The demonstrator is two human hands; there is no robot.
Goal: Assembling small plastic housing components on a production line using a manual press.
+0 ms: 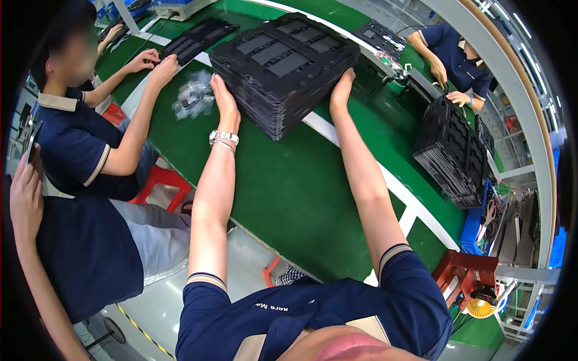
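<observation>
A tall stack of black plastic panels (pixel 283 78) with rectangular recesses is between my two hands over the green work table (pixel 271 210). My left hand (pixel 225 99) presses against its left side, fingers pointing up and away from me. On the opposite side my right hand (pixel 342 90) supports the right edge, its fingertips partly hidden by the stack. The lower layers look slightly blurred. Whether the stack rests on the table or is lifted, I cannot tell. Small clear plastic pieces (pixel 194 96) lie just left of my left hand.
At left, a seated co-worker (pixel 84 126) handles a flat black panel (pixel 198 39). Another person's arm (pixel 27 222) is at the left edge. Far right, a co-worker (pixel 460 66) touches a second stack of black panels (pixel 454 150). A red metal fixture (pixel 463 277) stands at the near right.
</observation>
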